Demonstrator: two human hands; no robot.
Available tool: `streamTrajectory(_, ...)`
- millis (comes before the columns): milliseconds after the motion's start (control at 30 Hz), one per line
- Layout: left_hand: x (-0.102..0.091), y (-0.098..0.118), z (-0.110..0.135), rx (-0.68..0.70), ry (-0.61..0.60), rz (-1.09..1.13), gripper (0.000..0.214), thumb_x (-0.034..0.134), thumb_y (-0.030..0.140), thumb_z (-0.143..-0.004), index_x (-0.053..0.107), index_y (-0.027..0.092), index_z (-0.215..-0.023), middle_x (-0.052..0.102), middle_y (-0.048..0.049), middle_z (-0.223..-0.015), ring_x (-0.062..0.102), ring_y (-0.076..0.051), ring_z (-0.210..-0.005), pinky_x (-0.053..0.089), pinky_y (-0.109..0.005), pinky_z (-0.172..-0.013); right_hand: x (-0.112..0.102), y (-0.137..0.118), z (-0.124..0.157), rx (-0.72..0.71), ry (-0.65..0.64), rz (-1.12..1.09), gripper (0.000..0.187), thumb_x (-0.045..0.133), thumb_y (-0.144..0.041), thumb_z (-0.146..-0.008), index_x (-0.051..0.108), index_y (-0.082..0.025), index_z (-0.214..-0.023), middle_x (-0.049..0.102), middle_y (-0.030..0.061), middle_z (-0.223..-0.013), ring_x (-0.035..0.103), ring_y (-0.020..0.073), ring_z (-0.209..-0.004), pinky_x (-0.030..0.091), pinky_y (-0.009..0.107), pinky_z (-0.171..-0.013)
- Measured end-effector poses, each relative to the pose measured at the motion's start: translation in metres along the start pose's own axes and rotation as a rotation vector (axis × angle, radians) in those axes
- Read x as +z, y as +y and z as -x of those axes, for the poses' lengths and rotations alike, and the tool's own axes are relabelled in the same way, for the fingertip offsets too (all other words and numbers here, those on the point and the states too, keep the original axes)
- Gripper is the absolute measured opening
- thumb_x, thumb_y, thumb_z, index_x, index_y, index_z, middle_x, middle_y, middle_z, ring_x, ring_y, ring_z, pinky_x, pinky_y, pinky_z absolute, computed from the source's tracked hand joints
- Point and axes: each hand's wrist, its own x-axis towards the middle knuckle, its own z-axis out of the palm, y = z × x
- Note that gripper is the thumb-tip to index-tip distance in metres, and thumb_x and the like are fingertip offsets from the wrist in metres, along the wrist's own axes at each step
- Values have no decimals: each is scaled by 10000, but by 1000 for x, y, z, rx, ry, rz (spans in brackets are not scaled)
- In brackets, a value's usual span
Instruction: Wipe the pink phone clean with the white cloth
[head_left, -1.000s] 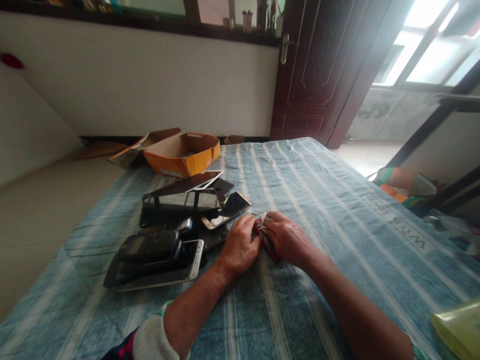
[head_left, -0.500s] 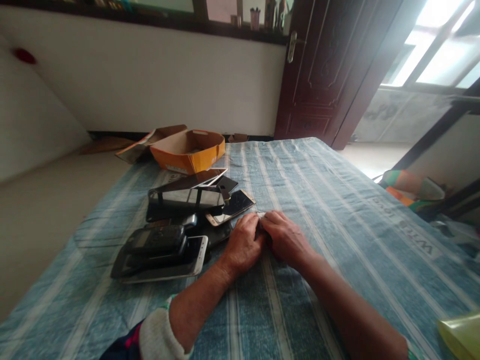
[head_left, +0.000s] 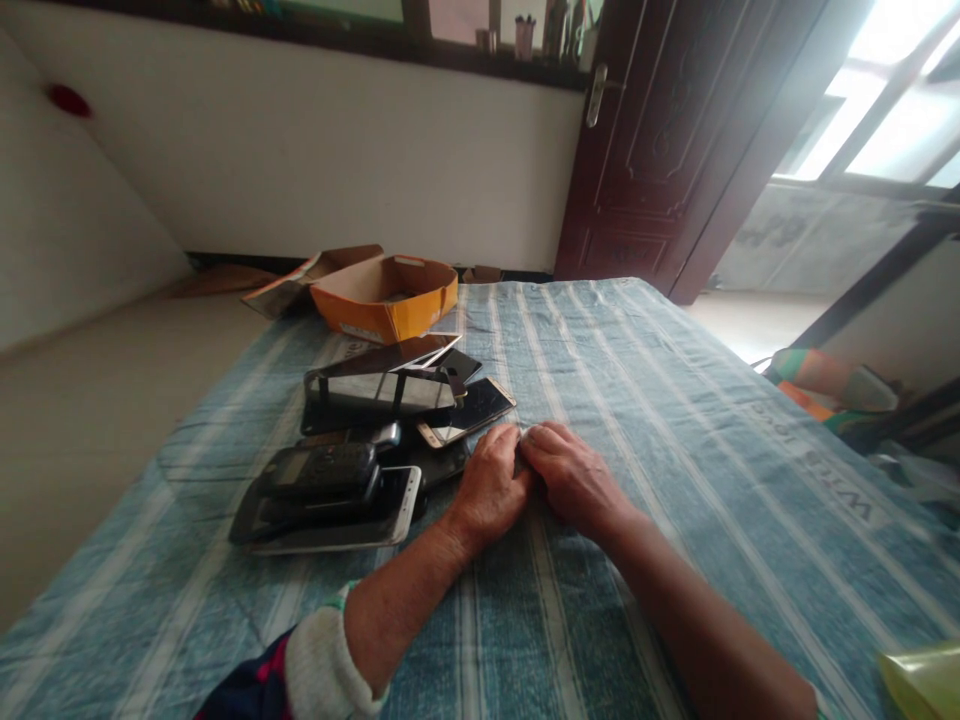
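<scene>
My left hand (head_left: 491, 490) and my right hand (head_left: 568, 472) meet over the striped blue cloth (head_left: 675, 430), fingers curled together. Between the fingertips shows a tiny pale bit of something; the hands hide the rest, so its kind cannot be made out. Just left of my hands lies a pile of old phones. In it are a gold-edged smartphone (head_left: 472, 412) with a cracked screen, a white-edged smartphone (head_left: 401, 508) and a black handset (head_left: 322, 470) resting on top of that one. Behind them a dark glossy phone (head_left: 382, 395) leans on others.
An open orange cardboard box (head_left: 390, 315) stands at the table's far left. Beyond are a white wall and a dark red door (head_left: 637, 140). A yellow-green item (head_left: 922, 680) lies at the near right corner; a colourful bag (head_left: 832, 385) sits past the right edge.
The view has shifted slightly, so the scene sits a little to the right. My hands stay together in almost the same place, with fingers still curled. The phones and box lie as before.
</scene>
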Motion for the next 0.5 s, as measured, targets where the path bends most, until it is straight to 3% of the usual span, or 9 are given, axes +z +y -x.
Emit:
streamTrajectory(200,1,1,0,6,14,4,223,587,77,-729,603,150,-939,647,-102,-1031,611,-253,-1058,500,-400,-949,1,6,-1,70,-17,42,187,460,-93,-918,626,-175,-896,593,59,-936,501,194,-958,415,278,-820)
streamTrajectory(300,0,3,0,-22,-6,-7,199,587,89,-739,607,133,-932,645,-119,-1035,607,-267,-1063,495,-416,-954,1,9,1,123,38,24,202,461,-62,-893,627,-177,-896,592,63,-957,498,198,-986,421,275,-824)
streamTrajectory(400,-1,3,0,-35,-32,6,239,595,91,-734,601,105,-972,640,-141,-1063,599,-277,-1079,485,-420,-971,1,6,1,65,89,-52,209,468,-55,-892,634,-174,-936,593,70,-1002,494,196,-1017,424,274,-866)
streamTrajectory(500,-1,3,0,-27,-32,17,284,575,63,-731,592,99,-1012,636,-144,-1093,591,-266,-1103,472,-408,-997,3,2,-1,-27,46,-93,207,468,-55,-900,637,-165,-943,600,70,-979,504,196,-999,428,283,-882)
